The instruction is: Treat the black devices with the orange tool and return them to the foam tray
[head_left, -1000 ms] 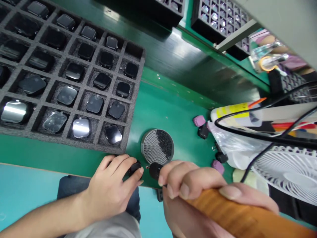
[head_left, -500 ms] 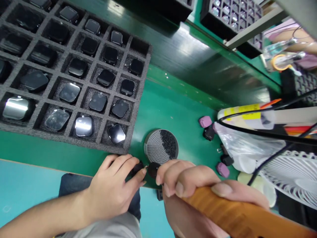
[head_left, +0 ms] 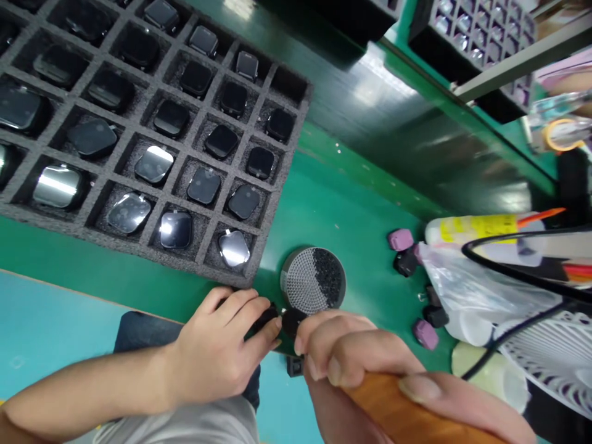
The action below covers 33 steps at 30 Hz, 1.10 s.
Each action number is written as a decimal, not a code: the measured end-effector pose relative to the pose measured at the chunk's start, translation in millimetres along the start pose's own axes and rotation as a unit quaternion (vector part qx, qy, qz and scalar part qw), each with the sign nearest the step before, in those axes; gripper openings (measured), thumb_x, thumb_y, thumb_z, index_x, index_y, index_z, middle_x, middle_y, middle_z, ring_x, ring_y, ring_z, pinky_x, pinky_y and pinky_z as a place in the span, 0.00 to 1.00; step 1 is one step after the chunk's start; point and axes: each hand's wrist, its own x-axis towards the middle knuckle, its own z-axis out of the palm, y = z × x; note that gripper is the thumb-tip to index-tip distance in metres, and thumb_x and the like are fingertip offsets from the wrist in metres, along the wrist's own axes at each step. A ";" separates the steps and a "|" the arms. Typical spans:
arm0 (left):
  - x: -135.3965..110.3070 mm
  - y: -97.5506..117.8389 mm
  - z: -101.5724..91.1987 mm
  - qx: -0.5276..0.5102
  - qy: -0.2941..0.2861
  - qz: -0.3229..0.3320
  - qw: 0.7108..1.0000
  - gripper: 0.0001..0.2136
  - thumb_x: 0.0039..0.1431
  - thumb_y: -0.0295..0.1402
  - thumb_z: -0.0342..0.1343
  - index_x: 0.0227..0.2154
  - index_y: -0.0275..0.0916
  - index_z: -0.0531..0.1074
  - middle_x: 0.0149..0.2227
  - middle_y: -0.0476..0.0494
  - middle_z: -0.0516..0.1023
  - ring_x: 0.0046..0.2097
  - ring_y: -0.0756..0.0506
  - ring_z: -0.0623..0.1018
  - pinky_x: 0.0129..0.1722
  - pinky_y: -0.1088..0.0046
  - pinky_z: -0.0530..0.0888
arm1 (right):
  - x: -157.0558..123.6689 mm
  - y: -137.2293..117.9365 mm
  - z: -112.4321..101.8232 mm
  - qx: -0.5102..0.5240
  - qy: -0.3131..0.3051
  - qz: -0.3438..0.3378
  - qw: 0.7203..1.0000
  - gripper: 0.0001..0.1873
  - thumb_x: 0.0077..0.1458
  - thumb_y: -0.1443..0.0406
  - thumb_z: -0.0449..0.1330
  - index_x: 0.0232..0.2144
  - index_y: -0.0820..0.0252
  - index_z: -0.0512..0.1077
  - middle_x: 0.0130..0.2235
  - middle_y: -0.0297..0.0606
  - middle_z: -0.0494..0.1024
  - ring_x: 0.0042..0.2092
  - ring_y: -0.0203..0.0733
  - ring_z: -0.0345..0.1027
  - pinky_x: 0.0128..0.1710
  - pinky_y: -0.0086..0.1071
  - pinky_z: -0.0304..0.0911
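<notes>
My left hand (head_left: 217, 354) pinches a small black part (head_left: 266, 317) at the near edge of the green bench. My right hand (head_left: 365, 364) is wrapped round a wooden-handled tool (head_left: 416, 413) whose black tip (head_left: 291, 320) meets that part. Just behind them stands a round metal dish (head_left: 313, 288) with a perforated face, half covered in tiny black pieces. A grey foam tray (head_left: 277, 203) with several dark square screens in its cells lies to the left.
Small purple and black caps (head_left: 407, 253) lie right of the dish. A clear plastic bag (head_left: 476, 296), a bottle with a yellow label (head_left: 481, 229), black cables and a white fan (head_left: 555, 351) crowd the right side. Another dark tray (head_left: 467, 37) sits at the back.
The tool tip and the black part have come together; a second ago a small gap lay between them. The view has shifted, so everything sits a little further right.
</notes>
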 end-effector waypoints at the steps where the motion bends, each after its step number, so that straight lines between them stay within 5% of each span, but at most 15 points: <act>1: 0.2 0.1 -0.1 0.000 -0.001 0.001 1.000 0.10 0.76 0.33 0.57 0.53 0.40 0.81 0.56 0.40 0.83 0.57 0.38 0.78 0.53 0.57 0.68 | 2.2 -1.3 4.8 -0.003 0.035 -0.016 0.999 0.15 0.73 0.57 0.51 0.55 0.42 0.74 0.37 0.33 0.79 0.32 0.44 0.73 0.34 0.49 0.74; 6: -0.6 0.0 -0.1 0.006 0.004 0.009 1.000 0.10 0.75 0.32 0.57 0.52 0.40 0.82 0.55 0.39 0.84 0.57 0.38 0.78 0.52 0.57 0.68 | 10.9 0.8 19.2 0.004 0.013 -0.070 0.997 0.15 0.72 0.52 0.57 0.53 0.50 0.73 0.35 0.31 0.78 0.31 0.42 0.74 0.29 0.45 0.73; 11: -4.4 -2.2 -2.7 0.023 -0.040 0.031 0.998 0.22 0.69 0.26 0.55 0.63 0.34 0.77 0.64 0.35 0.80 0.62 0.34 0.76 0.57 0.52 0.67 | 13.5 -1.0 7.9 0.018 0.127 -0.098 0.987 0.23 0.69 0.42 0.59 0.53 0.49 0.72 0.35 0.29 0.76 0.29 0.38 0.69 0.30 0.43 0.71; 14: -4.7 -3.8 -5.4 0.024 -0.060 0.045 0.997 0.26 0.62 0.23 0.54 0.62 0.36 0.78 0.69 0.34 0.76 0.64 0.32 0.75 0.57 0.51 0.67 | 16.9 -6.8 0.5 0.017 0.136 -0.055 0.989 0.26 0.70 0.38 0.53 0.51 0.47 0.75 0.35 0.31 0.76 0.30 0.41 0.70 0.32 0.44 0.72; 20: -5.1 -2.5 -4.3 0.010 -0.028 0.030 0.999 0.20 0.67 0.23 0.52 0.57 0.38 0.80 0.57 0.34 0.80 0.59 0.33 0.78 0.55 0.53 0.70 | 16.3 -7.6 -2.8 0.020 0.127 -0.039 0.991 0.24 0.68 0.40 0.60 0.51 0.47 0.75 0.36 0.31 0.78 0.32 0.42 0.72 0.34 0.44 0.73; 26: -2.0 2.1 0.1 0.020 0.002 0.004 1.000 0.10 0.75 0.30 0.59 0.54 0.34 0.78 0.56 0.35 0.83 0.56 0.35 0.79 0.54 0.55 0.71 | 14.7 -6.1 -5.4 0.021 0.133 -0.032 0.990 0.23 0.67 0.41 0.62 0.50 0.49 0.77 0.36 0.32 0.79 0.31 0.43 0.72 0.33 0.46 0.73; 33: 2.2 1.9 -1.0 0.014 0.003 -0.019 1.000 0.09 0.78 0.35 0.59 0.51 0.33 0.75 0.60 0.35 0.83 0.58 0.36 0.79 0.56 0.57 0.73 | 16.6 -4.6 -10.4 0.024 0.163 -0.065 0.984 0.24 0.65 0.40 0.63 0.50 0.47 0.78 0.35 0.32 0.78 0.30 0.43 0.71 0.32 0.46 0.73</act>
